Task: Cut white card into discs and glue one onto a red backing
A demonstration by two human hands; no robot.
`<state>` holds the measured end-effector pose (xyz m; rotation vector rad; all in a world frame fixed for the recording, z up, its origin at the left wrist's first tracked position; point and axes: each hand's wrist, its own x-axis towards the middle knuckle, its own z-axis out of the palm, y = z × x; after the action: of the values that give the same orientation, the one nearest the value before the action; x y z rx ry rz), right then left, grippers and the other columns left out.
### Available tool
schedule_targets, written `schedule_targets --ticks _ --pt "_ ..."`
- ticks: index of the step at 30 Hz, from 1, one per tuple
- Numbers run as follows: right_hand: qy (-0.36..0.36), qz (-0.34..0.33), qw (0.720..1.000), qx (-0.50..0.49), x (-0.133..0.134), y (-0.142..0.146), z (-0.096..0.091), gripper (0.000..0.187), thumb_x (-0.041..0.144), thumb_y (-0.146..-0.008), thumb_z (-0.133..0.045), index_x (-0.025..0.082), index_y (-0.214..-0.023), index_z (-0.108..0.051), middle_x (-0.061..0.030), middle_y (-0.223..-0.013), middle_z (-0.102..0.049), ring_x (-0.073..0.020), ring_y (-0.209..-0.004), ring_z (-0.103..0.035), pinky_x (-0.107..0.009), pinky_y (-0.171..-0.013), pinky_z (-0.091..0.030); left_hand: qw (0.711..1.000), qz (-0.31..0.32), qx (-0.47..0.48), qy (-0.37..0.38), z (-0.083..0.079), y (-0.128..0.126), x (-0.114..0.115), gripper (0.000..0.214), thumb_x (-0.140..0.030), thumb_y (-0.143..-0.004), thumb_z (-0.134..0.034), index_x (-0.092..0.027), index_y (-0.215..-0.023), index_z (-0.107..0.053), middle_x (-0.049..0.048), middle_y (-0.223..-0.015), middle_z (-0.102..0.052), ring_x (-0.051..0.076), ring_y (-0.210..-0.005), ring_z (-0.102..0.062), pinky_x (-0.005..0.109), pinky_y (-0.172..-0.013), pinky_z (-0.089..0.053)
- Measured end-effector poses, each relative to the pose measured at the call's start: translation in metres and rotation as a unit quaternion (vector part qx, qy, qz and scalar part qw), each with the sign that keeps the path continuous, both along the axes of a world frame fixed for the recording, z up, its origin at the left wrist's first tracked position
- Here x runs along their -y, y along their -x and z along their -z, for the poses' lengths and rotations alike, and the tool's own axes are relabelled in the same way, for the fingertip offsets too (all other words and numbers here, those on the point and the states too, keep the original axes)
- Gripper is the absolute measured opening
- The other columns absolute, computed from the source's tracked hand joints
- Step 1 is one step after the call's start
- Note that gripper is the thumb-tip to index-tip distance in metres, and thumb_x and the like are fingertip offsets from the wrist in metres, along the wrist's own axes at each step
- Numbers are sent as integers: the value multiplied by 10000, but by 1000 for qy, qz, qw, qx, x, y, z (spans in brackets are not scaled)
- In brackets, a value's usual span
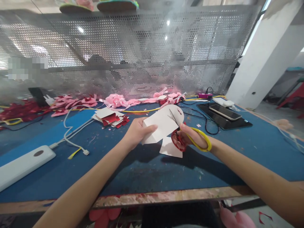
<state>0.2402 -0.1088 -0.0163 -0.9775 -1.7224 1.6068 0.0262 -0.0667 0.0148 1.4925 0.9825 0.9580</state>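
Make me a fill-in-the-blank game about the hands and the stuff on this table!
The right hand holds the yellow-and-red-handled ____.
The left hand holds a card whose visible side is mostly ____.
The pile of pieces shows two colours, white and ____.
The tabletop is coloured ____.

Missing words: scissors, white, red, blue.

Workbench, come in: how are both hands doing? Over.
Left hand pinching white card. Right hand holding scissors, blades at the card. Possibly in the way: smaller white piece beneath.
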Motion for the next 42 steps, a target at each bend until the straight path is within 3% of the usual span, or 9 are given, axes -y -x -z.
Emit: schedule_targets --ticks 3,7,13,22,29,37,42 --pt "-14 21 1000 -6 1 1 2 632 761 -772 -226 201 -656 -494 -3 -567 -476 -131 -490 -449 -278 -526 -375 1000 3 -20 -7 2 -2 2 351 -312 -581 -740 -122 -861 -647 24 -718 -686 140 -561 -601 232 -522 -460" --pt "-94 72 993 27 2 3 5 614 735 -798 -250 192 -632 -484 -2 -564 -480 -126 -501 -444 -276 -551 -375 996 17 -82 -43 7 -3 2 303 -322 -619 -708 -123 -842 -663 25 -739 -688 154 -609 -614 244 -558 -475" --pt "-185 182 943 209 5 7 -2 620 739 -795 -248 195 -551 -419 6 -459 -459 -122 -465 -422 -272 -515 -330 990 6 -110 -84 -4 -2 10 276 -331 -643 -695 -128 -826 -662 7 -715 -673 127 -581 -586 202 -513 -437" --pt "-140 197 949 202 10 12 -5 602 715 -799 -245 215 -489 -375 6 -361 -420 -119 -374 -424 -263 -455 -355 994 4 -87 -65 -7 -2 10 276 -317 -623 -709 -129 -816 -649 11 -693 -665 120 -562 -581 201 -503 -442" --pt "-170 206 939 217 11 14 -7 641 691 -827 -212 229 -396 -320 -2 -298 -365 -116 -349 -411 -276 -478 -361 993 -3 -88 -75 -4 -1 7 316 -342 -621 -710 -127 -847 -656 25 -720 -676 137 -585 -599 218 -519 -459" --pt "-149 239 930 236 13 18 -9 666 675 -846 -238 239 -347 -294 4 -262 -328 -111 -313 -392 -285 -494 -370 992 -7 -96 -80 -6 -1 7 294 -324 -628 -699 -126 -840 -653 27 -733 -682 138 -596 -603 211 -518 -462" --pt "-141 226 946 185 14 20 -3 697 632 -879 -232 222 -324 -330 0 -261 -330 -99 -305 -360 -272 -465 -347 992 -10 -101 -80 -4 -2 6 301 -330 -625 -699 -126 -841 -655 20 -713 -674 139 -580 -594 210 -503 -450"
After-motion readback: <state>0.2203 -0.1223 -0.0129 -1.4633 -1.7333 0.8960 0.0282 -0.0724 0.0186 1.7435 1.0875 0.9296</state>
